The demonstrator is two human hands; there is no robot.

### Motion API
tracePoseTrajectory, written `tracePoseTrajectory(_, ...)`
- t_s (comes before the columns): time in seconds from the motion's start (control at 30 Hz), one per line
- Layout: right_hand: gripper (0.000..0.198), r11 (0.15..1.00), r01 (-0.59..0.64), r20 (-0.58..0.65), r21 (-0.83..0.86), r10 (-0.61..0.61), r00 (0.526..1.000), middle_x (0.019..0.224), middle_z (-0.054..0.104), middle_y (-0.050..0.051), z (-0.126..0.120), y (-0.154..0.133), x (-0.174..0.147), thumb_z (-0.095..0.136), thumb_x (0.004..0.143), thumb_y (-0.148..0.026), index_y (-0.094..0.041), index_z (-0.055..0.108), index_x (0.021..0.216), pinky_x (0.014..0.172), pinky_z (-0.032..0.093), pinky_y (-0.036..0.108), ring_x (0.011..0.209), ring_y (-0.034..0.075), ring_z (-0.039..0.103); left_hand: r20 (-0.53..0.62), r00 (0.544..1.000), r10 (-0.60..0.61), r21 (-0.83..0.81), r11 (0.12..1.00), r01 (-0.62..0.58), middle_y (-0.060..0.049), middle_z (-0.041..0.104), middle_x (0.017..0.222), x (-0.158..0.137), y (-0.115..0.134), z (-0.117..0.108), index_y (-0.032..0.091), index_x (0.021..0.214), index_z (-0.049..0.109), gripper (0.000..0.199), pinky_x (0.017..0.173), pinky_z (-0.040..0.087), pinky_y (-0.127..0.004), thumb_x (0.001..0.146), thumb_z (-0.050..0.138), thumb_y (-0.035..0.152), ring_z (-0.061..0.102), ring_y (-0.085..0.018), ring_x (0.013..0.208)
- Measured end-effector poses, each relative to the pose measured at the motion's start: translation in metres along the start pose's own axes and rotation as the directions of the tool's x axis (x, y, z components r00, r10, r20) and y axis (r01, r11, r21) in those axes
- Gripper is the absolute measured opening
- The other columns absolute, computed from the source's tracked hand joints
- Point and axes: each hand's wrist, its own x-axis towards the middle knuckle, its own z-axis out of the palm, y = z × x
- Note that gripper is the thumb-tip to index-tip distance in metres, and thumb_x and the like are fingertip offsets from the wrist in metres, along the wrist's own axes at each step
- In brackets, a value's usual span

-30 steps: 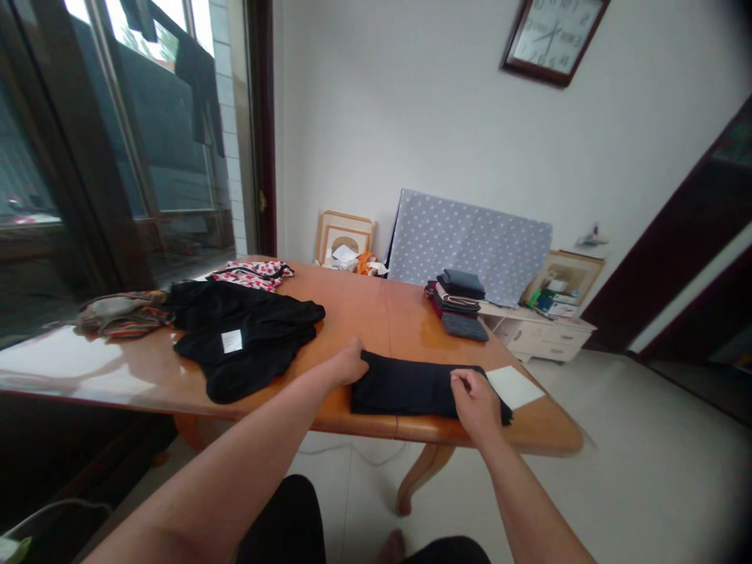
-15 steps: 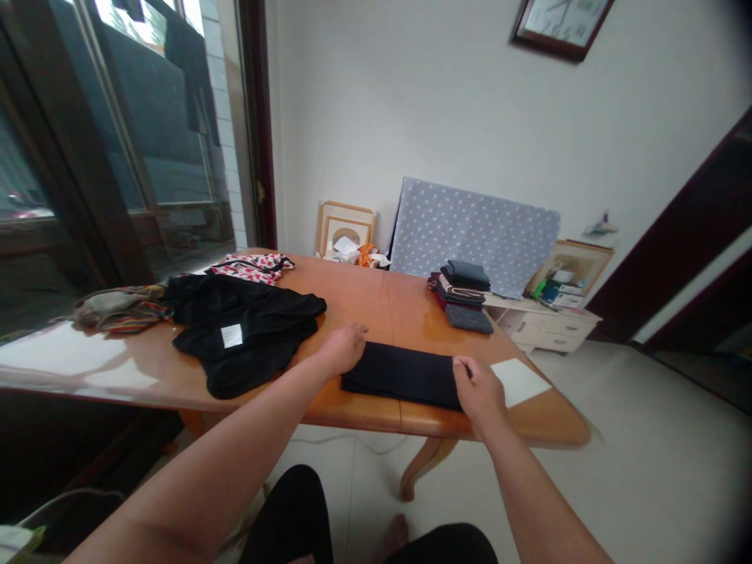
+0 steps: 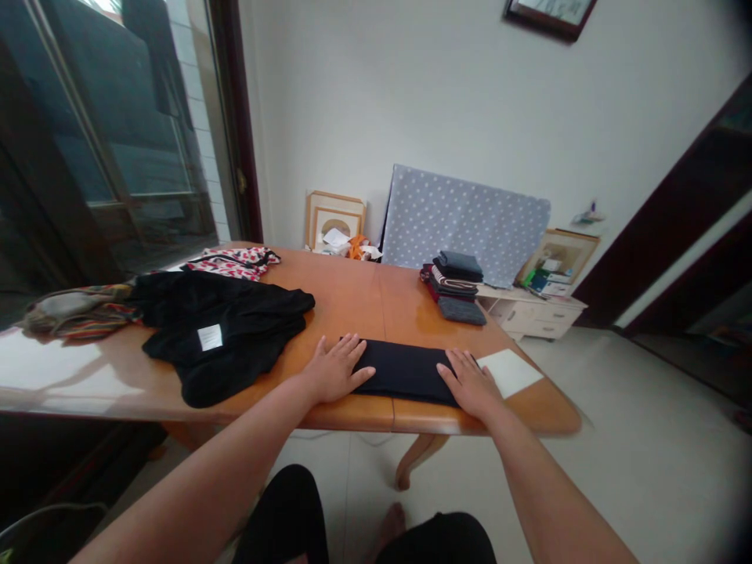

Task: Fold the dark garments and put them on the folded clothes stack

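A folded dark garment point(image 3: 407, 373) lies flat as a long strip near the front edge of the wooden table point(image 3: 352, 301). My left hand point(image 3: 334, 368) rests on its left end, fingers spread and flat. On its right end lies my right hand point(image 3: 471, 381), also flat with the fingers stretched out. To the left is a rumpled black garment point(image 3: 247, 325) with a white label point(image 3: 210, 337) on it. A sheet of white paper point(image 3: 510, 373) sits just right of my right hand.
Folded clothes are stacked in a pile point(image 3: 456, 276) toward the table's back right. At the left lie a red-and-white patterned cloth point(image 3: 232, 263) and a striped multicoloured cloth point(image 3: 88, 312). Behind the table stand a dotted grey-blue cover point(image 3: 464, 219) and a white drawer cabinet point(image 3: 537, 317).
Both hands have gone from closed fingers at the folded garment's ends to lying open and flat on it. The view has shifted slightly.
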Motion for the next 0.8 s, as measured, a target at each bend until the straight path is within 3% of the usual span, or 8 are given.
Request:
tracePoseTrajectory(0.23,0.071,1.000,-0.007,0.020,0.007,0.007,1.000,0.161,0.026,0.007,-0.008,-0.001,-0.001,0.017,0.096,-0.067,-0.027,0.028,0.155,0.116,0.017,0.059,0.149,0.028,0.019,0.040,0.999,-0.018,0.005,1.000,0.018,-0.012,0.017,0.163,0.002,0.000,-0.004,0.022,0.156,0.027,0.090,0.114,0.004,-0.067,0.087,0.023,0.080,0.012,-0.035,0.151)
tracePoseTrajectory(0.33,0.070,0.999,-0.037,-0.047,0.020,0.037,0.998,0.160,0.028,0.011,-0.017,-0.010,-0.006,0.021,0.098,-0.064,-0.022,0.033,0.153,0.117,0.015,0.058,0.149,0.029,0.020,0.062,0.997,-0.035,-0.002,0.999,0.035,-0.013,0.026,0.161,0.008,0.002,-0.011,0.023,0.152,0.036,0.084,0.114,0.003,-0.068,0.089,0.022,0.078,0.020,-0.035,0.149)
tracePoseTrajectory(0.4,0.068,0.998,-0.027,-0.118,0.054,0.033,0.992,0.158,0.032,0.012,-0.025,-0.024,-0.014,0.022,0.099,-0.060,-0.019,0.036,0.152,0.118,0.014,0.056,0.148,0.027,0.022,0.014,1.000,-0.010,0.002,1.000,0.010,-0.014,0.036,0.157,0.014,0.005,-0.015,0.023,0.146,0.045,0.076,0.115,0.002,-0.065,0.093,0.021,0.072,0.026,-0.033,0.147)
tracePoseTrajectory(0.53,0.061,0.969,0.203,-0.166,0.138,-0.180,0.970,0.159,0.031,0.008,-0.034,-0.062,-0.043,0.024,0.101,-0.055,-0.023,0.040,0.150,0.119,0.016,0.050,0.148,0.024,0.023,-0.065,0.993,0.100,0.008,0.995,-0.100,-0.012,0.047,0.150,0.023,0.018,-0.015,0.021,0.139,0.053,0.062,0.120,0.009,-0.052,0.099,0.021,0.057,0.032,-0.027,0.145)
tracePoseTrajectory(0.63,0.056,0.916,0.360,-0.083,0.175,-0.351,0.933,0.159,0.030,0.005,-0.033,-0.082,-0.067,0.029,0.100,-0.054,-0.030,0.039,0.150,0.120,0.012,0.052,0.148,0.025,0.022,-0.022,0.990,0.142,-0.006,0.990,-0.142,-0.011,0.039,0.155,0.023,0.024,-0.005,0.021,0.145,0.048,0.064,0.119,0.015,-0.048,0.098,0.026,0.060,0.027,-0.027,0.147)
tracePoseTrajectory(0.8,0.057,0.921,0.325,-0.031,0.214,-0.327,0.945,0.158,0.034,0.004,-0.032,-0.083,-0.078,0.025,0.101,-0.055,-0.029,0.039,0.150,0.120,0.010,0.051,0.148,0.024,0.023,-0.026,0.992,0.122,0.009,0.992,-0.122,-0.010,0.024,0.162,0.017,0.019,0.013,0.021,0.153,0.035,0.082,0.120,0.011,-0.051,0.089,0.031,0.074,0.016,-0.030,0.150)
